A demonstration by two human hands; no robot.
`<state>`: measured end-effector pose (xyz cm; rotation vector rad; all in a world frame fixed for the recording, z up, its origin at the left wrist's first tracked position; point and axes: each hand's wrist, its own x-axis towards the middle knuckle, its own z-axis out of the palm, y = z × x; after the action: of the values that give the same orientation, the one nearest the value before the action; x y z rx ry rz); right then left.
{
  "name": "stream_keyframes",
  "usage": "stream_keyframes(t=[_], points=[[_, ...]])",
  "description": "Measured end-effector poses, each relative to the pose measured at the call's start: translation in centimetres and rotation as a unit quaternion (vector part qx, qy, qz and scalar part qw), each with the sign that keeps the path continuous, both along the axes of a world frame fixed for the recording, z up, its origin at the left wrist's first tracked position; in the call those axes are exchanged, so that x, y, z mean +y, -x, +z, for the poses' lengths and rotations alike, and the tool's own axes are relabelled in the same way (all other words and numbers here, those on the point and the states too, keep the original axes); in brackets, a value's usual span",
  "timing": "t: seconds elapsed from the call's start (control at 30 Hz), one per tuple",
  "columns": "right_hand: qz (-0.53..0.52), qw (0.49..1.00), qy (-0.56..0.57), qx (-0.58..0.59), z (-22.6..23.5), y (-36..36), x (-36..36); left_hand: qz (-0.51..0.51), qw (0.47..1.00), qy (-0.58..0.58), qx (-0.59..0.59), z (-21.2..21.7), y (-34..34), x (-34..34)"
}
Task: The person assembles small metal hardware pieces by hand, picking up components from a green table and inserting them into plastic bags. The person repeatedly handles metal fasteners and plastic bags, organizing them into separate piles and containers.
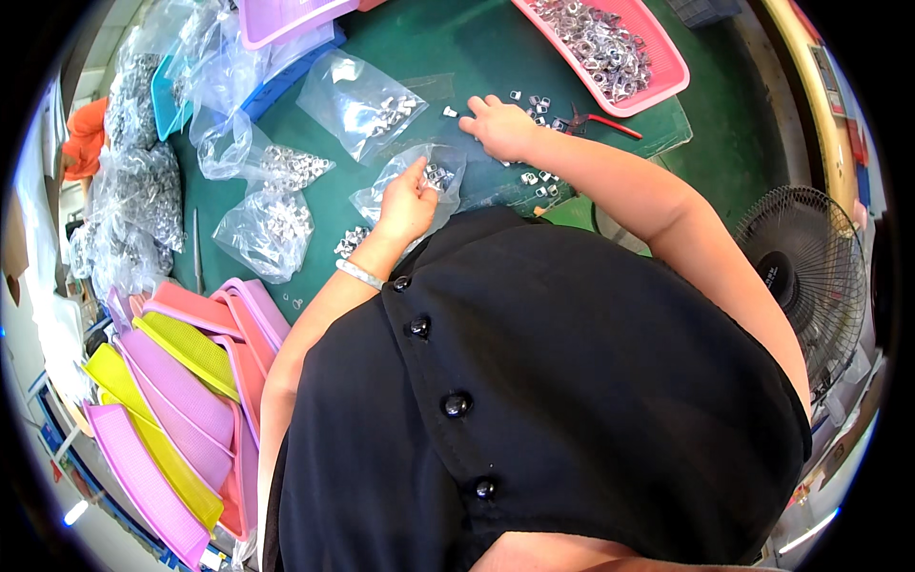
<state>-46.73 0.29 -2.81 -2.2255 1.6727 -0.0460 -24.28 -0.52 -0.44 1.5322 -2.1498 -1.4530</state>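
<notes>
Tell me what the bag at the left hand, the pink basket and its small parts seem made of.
Bag: glossy plastic film, creased and see-through.
Pink basket: probably moulded plastic, slightly glossy, evenly coloured.
Small parts: likely metal, silvery with bright glints; any plating is unclear.

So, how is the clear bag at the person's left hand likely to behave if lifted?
The clear bag is probably floppy: its thin film lies creased under the left hand. The small silvery pieces clustered toward one side would likely make it sag unevenly. Its smooth, glossy surface might also be a little slippery.
</notes>
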Motion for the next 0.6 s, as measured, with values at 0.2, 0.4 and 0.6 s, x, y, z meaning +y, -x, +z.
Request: stream_keyframes(t=[0.2, 0.4, 0.6], points=[[-0.023, 1.0, -0.004, 0.0, -0.3, -0.9, -0.4, -0.006, 1.0, -0.012, 0.011, -0.1, 0.2, 0.0], [-0.076, 0.991, -0.075, -0.078, -0.8, -0.4, -1.8, -0.012, 1.0, -0.015, 0.002, 0.4, 0.5, -0.1], [-0.126, 0.931, -0.18, -0.292, 1.8, -4.5, -1.1, -0.012, 1.0, 0.024, -0.015, 0.7, 0.8, -0.1]])
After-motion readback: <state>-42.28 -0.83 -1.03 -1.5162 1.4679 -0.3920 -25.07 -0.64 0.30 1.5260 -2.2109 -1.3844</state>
